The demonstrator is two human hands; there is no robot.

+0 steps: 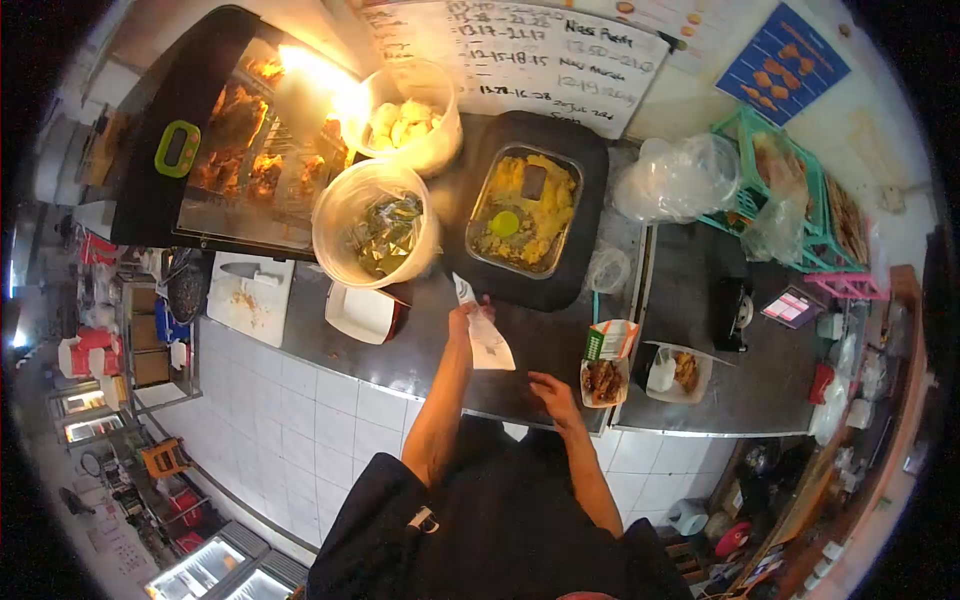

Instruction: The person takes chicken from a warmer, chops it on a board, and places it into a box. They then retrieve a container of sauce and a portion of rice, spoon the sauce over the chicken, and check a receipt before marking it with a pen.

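My left hand point(463, 325) grips a white paper piece point(490, 345), perhaps a sleeve or small bag, over the dark counter. Its upper end, with some print, rises toward the black food warmer. Fingers apart and holding nothing, my right hand point(555, 398) hovers at the counter's front edge. Just right of it stands an open printed paper box point(605, 360) with browned fried pieces inside. Ahead of both hands is the metal pan point(520, 262) of yellow food set in the black warmer point(590, 200), with a small green round thing in it.
Left of the warmer stand a tub with foil-like packets point(330, 240) and a tub of pale pieces point(453, 140). Further left are a white paper tray point(358, 312), a knife point(250, 272) on a cutting board point(225, 310), and a lit display case point(190, 215). Another food box point(700, 390) is at right.
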